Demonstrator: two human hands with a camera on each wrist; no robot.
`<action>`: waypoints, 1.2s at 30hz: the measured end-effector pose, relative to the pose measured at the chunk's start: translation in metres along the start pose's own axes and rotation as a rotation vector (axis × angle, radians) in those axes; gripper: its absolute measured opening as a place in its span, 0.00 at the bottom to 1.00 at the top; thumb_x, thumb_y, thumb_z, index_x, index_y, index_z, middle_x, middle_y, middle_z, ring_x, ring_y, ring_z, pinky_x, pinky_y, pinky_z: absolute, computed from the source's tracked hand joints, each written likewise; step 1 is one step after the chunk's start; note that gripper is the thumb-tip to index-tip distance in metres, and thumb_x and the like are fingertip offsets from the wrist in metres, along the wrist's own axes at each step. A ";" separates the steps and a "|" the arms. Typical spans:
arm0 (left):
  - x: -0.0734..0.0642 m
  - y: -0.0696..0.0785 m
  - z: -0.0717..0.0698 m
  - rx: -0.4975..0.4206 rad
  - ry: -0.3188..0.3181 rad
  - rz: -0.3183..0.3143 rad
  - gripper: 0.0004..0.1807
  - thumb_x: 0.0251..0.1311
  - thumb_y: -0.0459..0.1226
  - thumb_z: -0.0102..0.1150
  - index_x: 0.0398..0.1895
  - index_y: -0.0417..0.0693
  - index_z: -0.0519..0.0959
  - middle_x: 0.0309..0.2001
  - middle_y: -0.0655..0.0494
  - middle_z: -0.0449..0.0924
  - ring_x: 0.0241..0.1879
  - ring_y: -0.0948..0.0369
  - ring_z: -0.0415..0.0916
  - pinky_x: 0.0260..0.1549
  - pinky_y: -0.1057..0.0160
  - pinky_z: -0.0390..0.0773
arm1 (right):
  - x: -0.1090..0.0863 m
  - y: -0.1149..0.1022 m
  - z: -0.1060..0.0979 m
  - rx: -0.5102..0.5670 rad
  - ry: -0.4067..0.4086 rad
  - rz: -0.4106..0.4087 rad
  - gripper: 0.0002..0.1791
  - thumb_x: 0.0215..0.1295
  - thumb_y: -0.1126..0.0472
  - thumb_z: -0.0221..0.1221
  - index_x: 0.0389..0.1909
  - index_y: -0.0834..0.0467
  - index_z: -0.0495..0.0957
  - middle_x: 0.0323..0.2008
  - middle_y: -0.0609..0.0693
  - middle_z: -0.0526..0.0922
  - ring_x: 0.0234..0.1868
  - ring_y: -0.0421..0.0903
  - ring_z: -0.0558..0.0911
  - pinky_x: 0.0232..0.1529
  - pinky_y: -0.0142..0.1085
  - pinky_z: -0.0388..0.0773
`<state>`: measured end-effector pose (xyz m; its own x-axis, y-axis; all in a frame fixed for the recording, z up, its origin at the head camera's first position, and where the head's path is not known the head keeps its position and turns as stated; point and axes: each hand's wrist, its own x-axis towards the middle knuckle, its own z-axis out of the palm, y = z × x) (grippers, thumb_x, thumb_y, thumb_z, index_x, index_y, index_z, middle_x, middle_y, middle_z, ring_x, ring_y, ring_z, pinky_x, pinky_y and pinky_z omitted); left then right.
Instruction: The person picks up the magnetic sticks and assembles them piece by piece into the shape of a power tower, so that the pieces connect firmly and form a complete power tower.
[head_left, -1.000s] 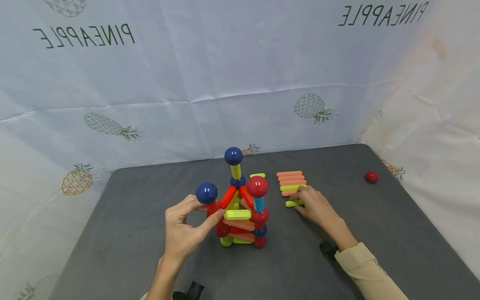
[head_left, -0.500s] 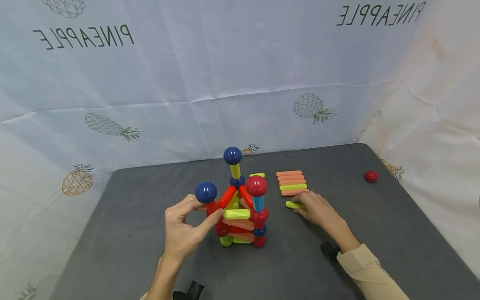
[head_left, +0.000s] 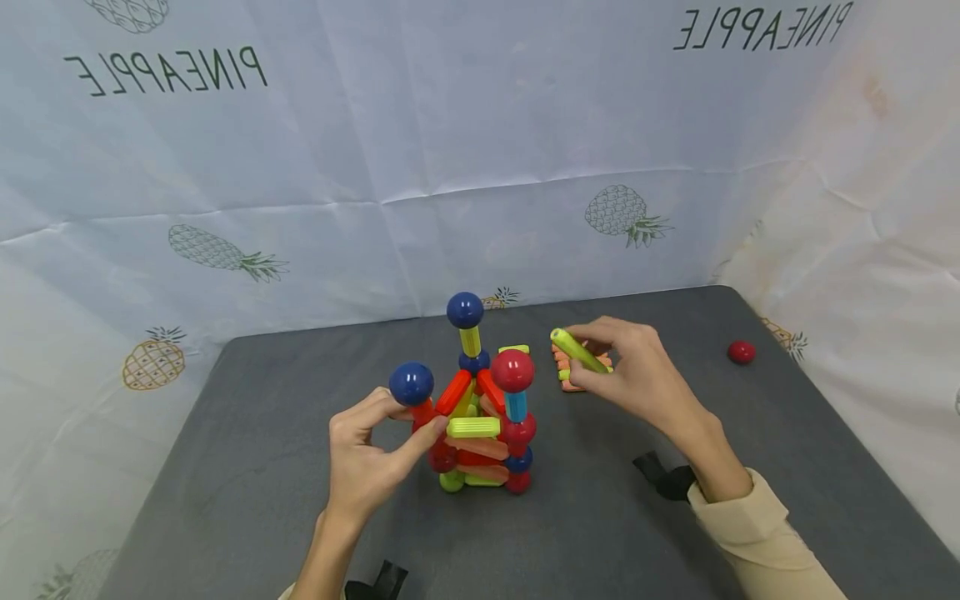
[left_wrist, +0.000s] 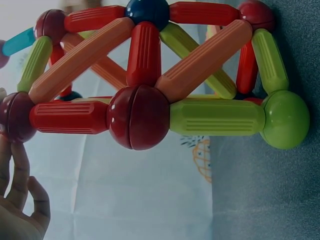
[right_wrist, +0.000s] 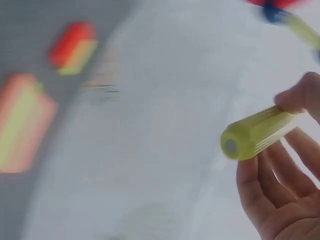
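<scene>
A tower of magnetic sticks and balls (head_left: pixel 477 451) stands on the table in front of me, with blue and red balls topping its upright sticks. At its upper left corner, my left hand (head_left: pixel 375 454) grips a red ball (left_wrist: pixel 15 117) between thumb and fingers. Up off the table, right of the tower, my right hand (head_left: pixel 637 371) pinches a yellow-green magnetic stick (head_left: pixel 579 350). In the right wrist view this magnetic stick (right_wrist: pixel 257 132) shows a round metal tip at its end.
Behind the right hand lies a row of orange and yellow-green sticks (head_left: pixel 562 364), partly hidden. Another green stick (head_left: pixel 514 348) lies behind the tower. A lone red ball (head_left: pixel 742 352) rests near the right edge of the grey table (head_left: pixel 285 467). A printed curtain (head_left: pixel 480 125) hangs behind.
My right hand has picked up the yellow-green magnetic stick from the table, raising it and tilting it toward the tower. The left hand and the tower have stayed put.
</scene>
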<state>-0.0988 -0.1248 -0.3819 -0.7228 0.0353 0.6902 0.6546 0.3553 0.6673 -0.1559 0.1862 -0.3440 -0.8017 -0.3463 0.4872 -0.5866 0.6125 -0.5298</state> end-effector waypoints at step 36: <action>0.001 -0.002 0.000 -0.010 0.009 0.036 0.17 0.40 0.22 0.78 0.36 0.43 0.88 0.27 0.51 0.86 0.31 0.69 0.81 0.39 0.74 0.81 | 0.047 -0.108 0.010 0.355 -0.299 -0.172 0.20 0.58 0.67 0.67 0.53 0.55 0.80 0.31 0.44 0.87 0.31 0.31 0.82 0.26 0.30 0.75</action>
<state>-0.1003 -0.1255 -0.3826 -0.6969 0.0395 0.7161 0.6822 0.3448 0.6448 -0.1311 0.0970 -0.2706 -0.6571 -0.6419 0.3953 -0.6746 0.2666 -0.6884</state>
